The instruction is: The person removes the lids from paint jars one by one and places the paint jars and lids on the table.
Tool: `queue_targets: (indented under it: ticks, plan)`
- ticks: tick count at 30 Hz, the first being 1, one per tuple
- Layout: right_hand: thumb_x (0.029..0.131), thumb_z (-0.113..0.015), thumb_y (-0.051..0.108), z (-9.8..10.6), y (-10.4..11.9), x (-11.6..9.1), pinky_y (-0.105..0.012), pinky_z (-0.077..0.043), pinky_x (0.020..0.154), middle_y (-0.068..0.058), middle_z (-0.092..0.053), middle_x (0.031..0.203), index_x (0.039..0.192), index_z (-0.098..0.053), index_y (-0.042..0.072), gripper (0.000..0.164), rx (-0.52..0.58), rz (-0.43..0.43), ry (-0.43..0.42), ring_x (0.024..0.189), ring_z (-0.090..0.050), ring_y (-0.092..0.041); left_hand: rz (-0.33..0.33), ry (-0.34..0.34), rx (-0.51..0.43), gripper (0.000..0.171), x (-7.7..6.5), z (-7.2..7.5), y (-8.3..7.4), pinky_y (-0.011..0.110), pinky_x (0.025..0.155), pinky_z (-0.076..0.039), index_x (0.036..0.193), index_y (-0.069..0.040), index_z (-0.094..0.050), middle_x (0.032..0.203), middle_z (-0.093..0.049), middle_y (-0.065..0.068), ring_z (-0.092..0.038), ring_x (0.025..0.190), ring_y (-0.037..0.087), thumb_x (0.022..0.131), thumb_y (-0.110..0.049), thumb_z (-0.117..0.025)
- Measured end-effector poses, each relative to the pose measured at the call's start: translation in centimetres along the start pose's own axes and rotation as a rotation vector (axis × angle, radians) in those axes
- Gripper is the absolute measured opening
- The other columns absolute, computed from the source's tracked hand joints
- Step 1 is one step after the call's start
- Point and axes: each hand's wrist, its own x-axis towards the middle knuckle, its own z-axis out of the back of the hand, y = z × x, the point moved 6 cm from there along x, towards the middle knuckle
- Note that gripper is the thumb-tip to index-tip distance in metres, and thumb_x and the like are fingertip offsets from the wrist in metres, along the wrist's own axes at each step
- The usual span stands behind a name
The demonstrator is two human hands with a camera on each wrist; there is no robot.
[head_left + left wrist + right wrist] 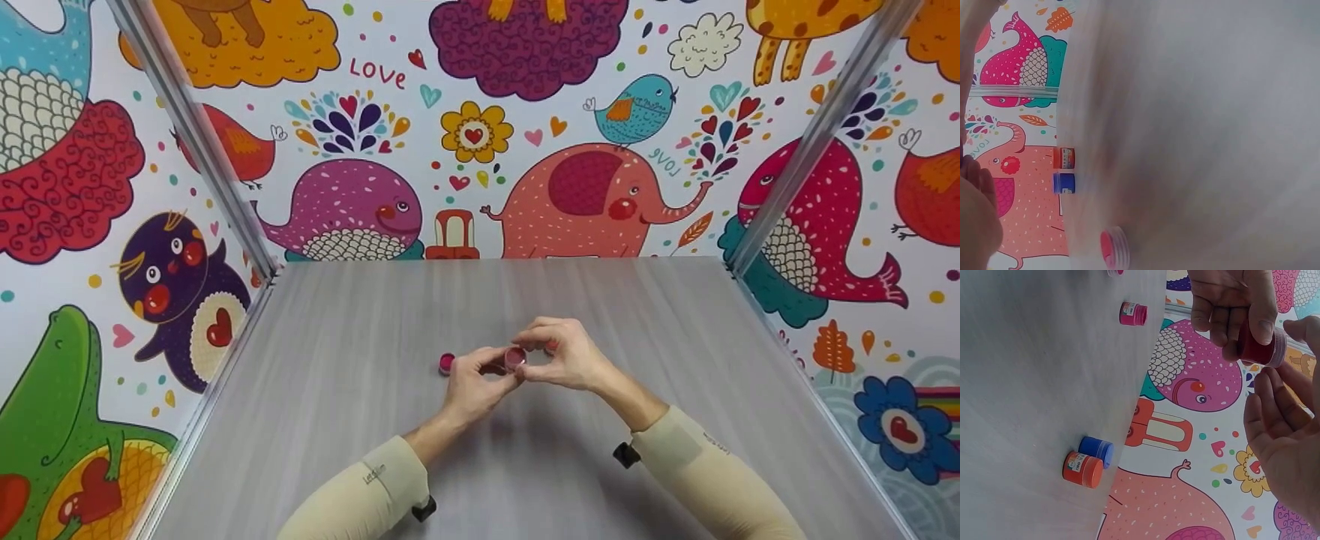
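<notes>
Close over the table, my left hand grips a small dark red paint jar by its body. The jar's clear ridged lid points toward my right hand, whose thumb and index finger pinch it from two sides. In the head view the jar tilts so that its top shows. A pink paint jar is on the table just beyond my left hand; in the right wrist view its mouth looks uncovered. A clear, ridged, pink-stained lid lies on the tabletop, hidden in the head view.
An orange paint jar and a blue paint jar stand side by side on the table, behind my right hand in the head view. The grey tabletop meets printed cartoon walls, with metal posts at the corners.
</notes>
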Motion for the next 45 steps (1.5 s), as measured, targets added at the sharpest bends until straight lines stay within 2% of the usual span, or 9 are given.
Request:
queue_targets:
  ticks: [3, 7, 13, 21, 28, 36, 40, 45]
  plan:
    - [0.085, -0.095, 0.016, -0.05, -0.11, -0.12, -0.027, -0.055, 0.068, 0.0, -0.083, 0.101, 0.115, -0.088, 0.015, 0.03, 0.005, -0.023, -0.012, 0.087, -0.075, -0.019, -0.013, -0.002, 0.007, 0.026, -0.05, 0.14, -0.08, 0.042, 0.088, -0.071, 0.115, -0.017, -0.088, 0.099, -0.085, 0.004, -0.079, 0.09, 0.011, 0.091, -0.023, -0.096]
    - [0.087, -0.096, 0.019, -0.27, -0.03, -0.2, -0.033, -0.061, 0.071, 0.0, -0.083, 0.1, 0.114, -0.088, 0.015, 0.028, 0.009, -0.034, -0.011, 0.089, -0.077, -0.019, -0.026, 0.001, 0.007, 0.024, -0.06, 0.19, -0.06, 0.042, 0.088, -0.071, 0.114, -0.017, -0.088, 0.098, -0.085, 0.004, -0.079, 0.09, 0.013, 0.092, -0.021, -0.096]
    - [0.089, -0.097, 0.022, -0.5, 0.07, -0.21, -0.022, -0.057, 0.074, 0.0, -0.083, 0.1, 0.113, -0.088, 0.017, 0.027, 0.016, -0.056, -0.006, 0.088, -0.077, -0.018, -0.012, -0.001, 0.022, 0.025, -0.08, 0.24, 0.15, 0.041, 0.09, -0.07, 0.115, -0.019, -0.088, 0.1, -0.086, 0.001, -0.079, 0.092, 0.014, 0.092, -0.021, -0.096]
    - [0.087, -0.095, 0.013, -0.81, 0.25, -0.07, -0.026, -0.064, 0.077, -0.001, -0.081, 0.095, 0.107, -0.088, 0.014, 0.021, 0.027, -0.045, -0.007, 0.09, -0.079, -0.015, -0.016, -0.003, -0.017, 0.024, -0.12, 0.11, 0.13, 0.041, 0.089, -0.071, 0.113, -0.016, -0.089, 0.097, -0.085, 0.005, -0.079, 0.091, 0.013, 0.091, -0.016, -0.096]
    - [0.087, -0.093, 0.013, -0.81, 0.4, -0.12, -0.024, -0.061, 0.076, 0.0, -0.08, 0.097, 0.108, -0.088, 0.015, 0.022, -0.002, -0.027, 0.01, 0.089, -0.077, -0.012, -0.033, 0.014, -0.015, 0.026, -0.15, -0.01, 0.11, 0.042, 0.089, -0.071, 0.117, -0.015, -0.088, 0.099, -0.086, 0.005, -0.078, 0.092, 0.011, 0.092, -0.015, -0.095]
    - [0.084, -0.091, 0.011, -0.74, 0.48, -0.08, -0.028, -0.059, 0.073, 0.0, -0.079, 0.095, 0.106, -0.088, 0.016, 0.023, -0.004, 0.035, 0.017, 0.086, -0.071, -0.009, -0.07, 0.041, -0.042, 0.025, -0.1, -0.34, -0.15, 0.042, 0.086, -0.071, 0.118, -0.009, -0.087, 0.101, -0.086, 0.01, -0.079, 0.092, 0.012, 0.093, -0.011, -0.092]
    - [0.082, -0.089, 0.009, -0.75, 0.3, -0.18, -0.024, -0.052, 0.072, 0.0, -0.077, 0.094, 0.106, -0.089, 0.017, 0.026, 0.014, 0.042, 0.028, 0.084, -0.063, -0.007, -0.09, 0.048, -0.03, 0.021, -0.22, -0.46, -0.16, 0.044, 0.084, -0.071, 0.114, -0.01, -0.087, 0.099, -0.086, 0.01, -0.079, 0.09, 0.012, 0.094, -0.012, -0.092]
    - [0.081, -0.087, 0.004, -0.84, 0.25, -0.25, -0.022, -0.051, 0.074, -0.002, -0.077, 0.094, 0.107, -0.089, 0.017, 0.029, 0.06, 0.064, 0.042, 0.085, -0.062, -0.007, -0.11, 0.055, -0.028, 0.019, -0.28, -0.55, -0.2, 0.045, 0.082, -0.071, 0.111, -0.011, -0.087, 0.096, -0.086, 0.01, -0.08, 0.088, 0.014, 0.093, -0.013, -0.093]
